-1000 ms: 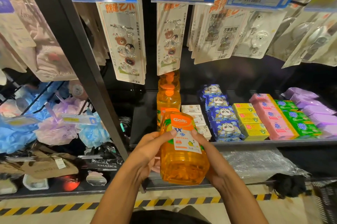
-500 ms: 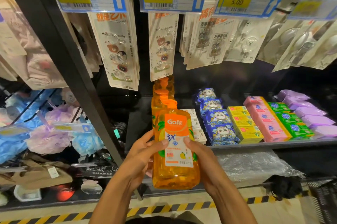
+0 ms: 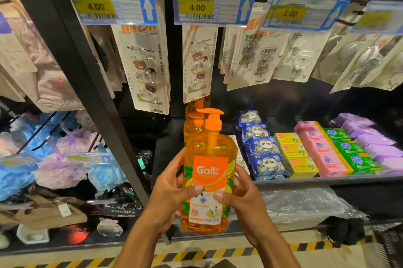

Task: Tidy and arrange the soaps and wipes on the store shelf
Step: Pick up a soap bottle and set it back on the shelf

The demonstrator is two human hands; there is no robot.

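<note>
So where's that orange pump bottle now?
The pump bottle is upright mid head view, between left hand and right hand, in front of other orange bottles, left of the panda packs.

Left hand (image 3: 171, 189), right hand (image 3: 245, 197), fingers curled

The bottle (image 3: 209, 169) has an orange label reading "Gall" in white; the small print on its white lower label is too fine to read. The left price tag (image 3: 111, 6) shows "4.00" on yellow above a barcode, with a white up arrow on blue. The middle tag (image 3: 213, 7) shows the same "4.00" and arrow. The right tag (image 3: 305, 13) reads "5.00". The far-right tag (image 3: 377, 19) is blurred. A hook card (image 3: 303, 60) bears "30" at its foot. A dark pack (image 3: 123, 211) reads "CHANCE".
</note>
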